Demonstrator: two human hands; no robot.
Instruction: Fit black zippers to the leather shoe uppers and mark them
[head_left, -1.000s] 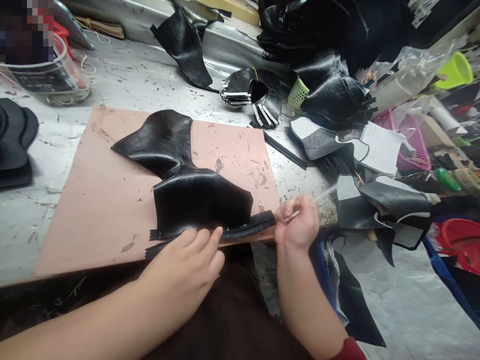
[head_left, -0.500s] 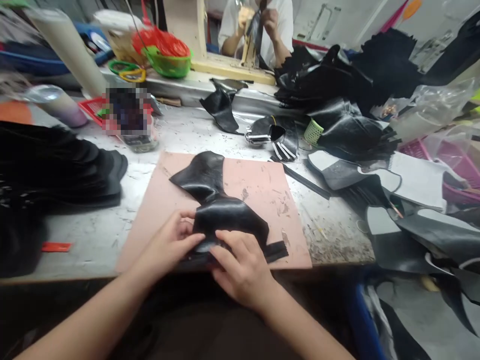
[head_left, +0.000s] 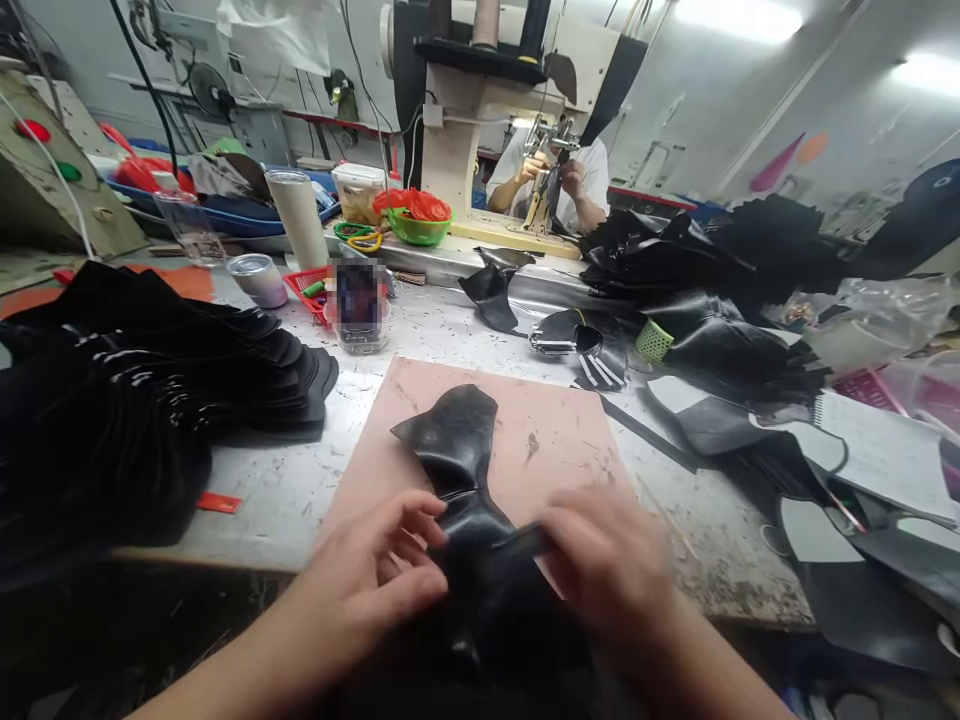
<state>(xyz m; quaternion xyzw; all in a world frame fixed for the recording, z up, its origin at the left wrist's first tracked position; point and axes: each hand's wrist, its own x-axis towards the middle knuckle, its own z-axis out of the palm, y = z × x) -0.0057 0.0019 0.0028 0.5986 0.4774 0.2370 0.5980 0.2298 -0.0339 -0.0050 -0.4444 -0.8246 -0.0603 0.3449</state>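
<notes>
Beyond the blurred right hand (head_left: 611, 560), which seems to block the near side, the pink mat (head_left: 566, 440) offers passing room.

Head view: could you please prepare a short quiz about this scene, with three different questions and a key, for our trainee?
1. True or false: part of the black piece lies over the pink mat.

2. Which lies to the left of the mat?
A: the notebook
B: the black stack
C: the green cup

3. Fill in: of the two hands, the ____ one looks more blurred.

Key:
1. True.
2. B.
3. Right; the right hand is smeared, while the left hand looks clearer.
</notes>
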